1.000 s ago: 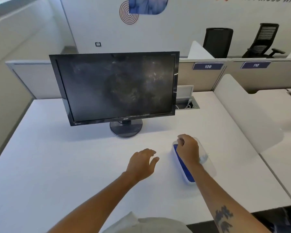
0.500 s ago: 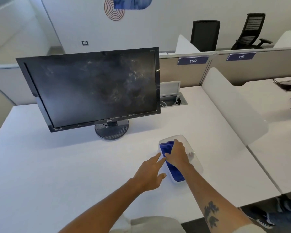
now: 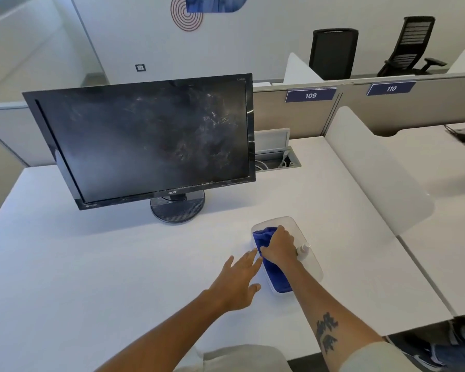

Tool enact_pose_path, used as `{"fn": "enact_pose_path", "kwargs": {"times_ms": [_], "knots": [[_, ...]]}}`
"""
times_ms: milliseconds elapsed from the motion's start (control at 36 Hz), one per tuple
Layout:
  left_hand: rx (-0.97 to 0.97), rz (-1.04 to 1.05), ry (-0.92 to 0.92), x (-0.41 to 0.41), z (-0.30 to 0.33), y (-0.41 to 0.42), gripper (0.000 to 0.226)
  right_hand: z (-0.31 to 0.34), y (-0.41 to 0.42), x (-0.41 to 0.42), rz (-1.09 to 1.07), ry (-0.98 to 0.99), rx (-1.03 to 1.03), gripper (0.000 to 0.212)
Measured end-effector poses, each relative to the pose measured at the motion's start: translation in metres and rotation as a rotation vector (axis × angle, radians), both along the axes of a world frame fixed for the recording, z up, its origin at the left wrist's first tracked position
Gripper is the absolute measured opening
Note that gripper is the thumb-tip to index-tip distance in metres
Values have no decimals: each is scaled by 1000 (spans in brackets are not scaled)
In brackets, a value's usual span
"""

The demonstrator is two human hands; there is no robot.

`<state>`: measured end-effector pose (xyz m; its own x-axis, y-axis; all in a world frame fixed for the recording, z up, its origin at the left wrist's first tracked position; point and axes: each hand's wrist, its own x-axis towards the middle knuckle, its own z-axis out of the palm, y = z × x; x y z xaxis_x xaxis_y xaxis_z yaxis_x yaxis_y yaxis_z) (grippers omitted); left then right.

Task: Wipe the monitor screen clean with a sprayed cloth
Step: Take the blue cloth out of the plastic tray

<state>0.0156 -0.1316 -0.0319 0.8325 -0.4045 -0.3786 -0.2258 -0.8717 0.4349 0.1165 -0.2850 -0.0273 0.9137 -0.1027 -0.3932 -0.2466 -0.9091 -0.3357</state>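
Reaching forward, your left hand [image 3: 238, 281] hovers with fingers spread beside the tray [image 3: 310, 267], while your right hand [image 3: 279, 247] grasps the blue cloth [image 3: 275, 277] inside it. Spraying remains undone, and the monitor screen [image 3: 151, 140] beyond looks smudged, unwiped.

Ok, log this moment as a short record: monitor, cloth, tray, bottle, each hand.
monitor: black monitor upright on the white desk, screen smeared and dusty
cloth: blue cloth lying in the clear tray
bottle: small spray bottle in the tray, to the right of the cloth
right hand: right hand grips the cloth
left hand: left hand open, fingers spread, just left of the tray
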Motion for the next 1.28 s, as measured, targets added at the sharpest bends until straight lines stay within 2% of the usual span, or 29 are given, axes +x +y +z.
{"fn": "enact_pose_path", "kwargs": {"times_ms": [333, 444, 528, 583, 750, 861, 972, 1000, 1056, 1139, 1222, 1278], "knots": [[61, -19, -41, -1, -11, -1, 79, 16, 2, -3, -31, -29, 57, 40], [9, 23, -46, -2, -12, 2, 78, 27, -1, -5, -9, -39, 62, 27], [-71, 94, -14, -4, -10, 4, 78, 39, -2, -6, -1, -63, 93, 27], [-216, 221, 50, -6, -7, 4, 83, 49, -3, -5, -2, -82, 138, 28], [-810, 709, 229, -9, 13, 11, 111, 83, 1, -5, 11, -161, 230, 39], [-1156, 856, 367, -5, 24, 17, 111, 106, 11, -7, 34, -220, 265, 39], [-1347, 953, 433, -9, 28, 26, 122, 126, 25, -11, 4, -228, 385, 40], [-1372, 975, 466, -10, 28, 29, 117, 130, 30, -12, -20, -219, 446, 41], [-1429, 979, 543, -12, 29, 34, 93, 138, 38, -16, -89, -196, 570, 39], [-1633, 990, 646, -15, 27, 45, 61, 143, 49, -21, -182, -190, 737, 42], [-1728, 1070, 685, -20, 19, 59, 54, 137, 61, -26, -245, -121, 853, 37], [-1788, 1109, 672, -23, 11, 71, 51, 127, 70, -29, -269, -85, 852, 32]]}}
